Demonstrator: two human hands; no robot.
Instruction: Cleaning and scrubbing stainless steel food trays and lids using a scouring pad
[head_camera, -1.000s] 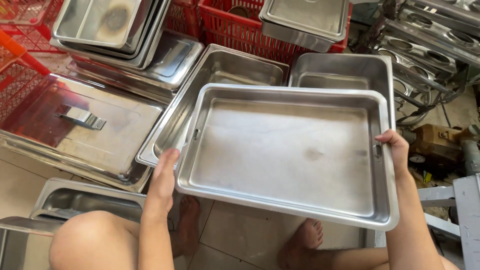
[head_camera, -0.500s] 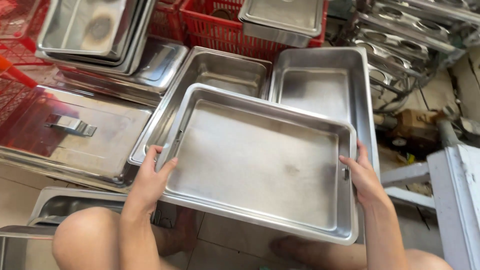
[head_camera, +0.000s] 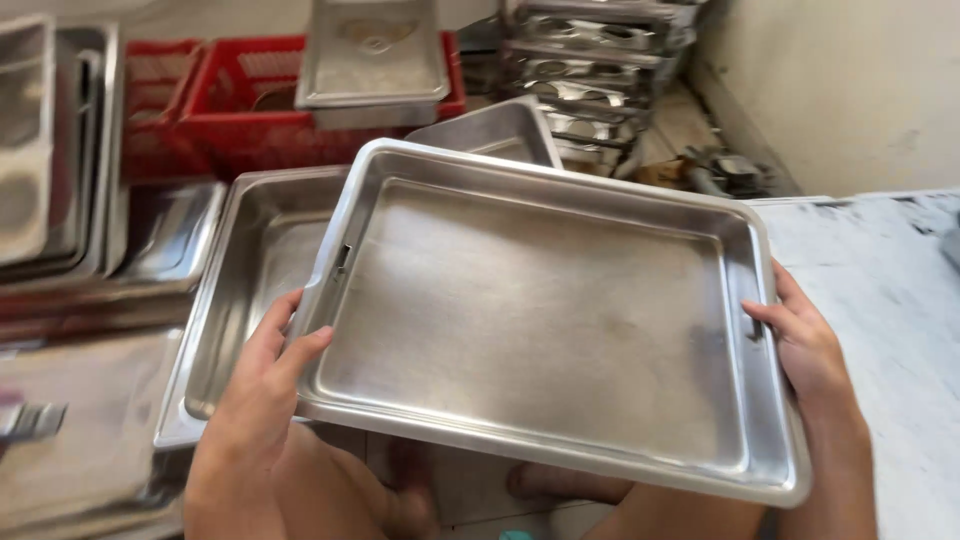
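Both hands, left hand (head_camera: 262, 372) and right hand (head_camera: 805, 345), clamp the steel tray (head_camera: 540, 300); red crate (head_camera: 235, 110) at eleven o'clock.

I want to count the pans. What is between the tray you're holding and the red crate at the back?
In the head view, between the held tray and the red crate lies another steel pan, its corner poking out behind the tray.

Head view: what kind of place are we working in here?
Probably a catering or kitchen-supply storage or wash area: steel trays like the one held lie about the floor, red plastic crates hold more, and stacked metal racks stand behind.
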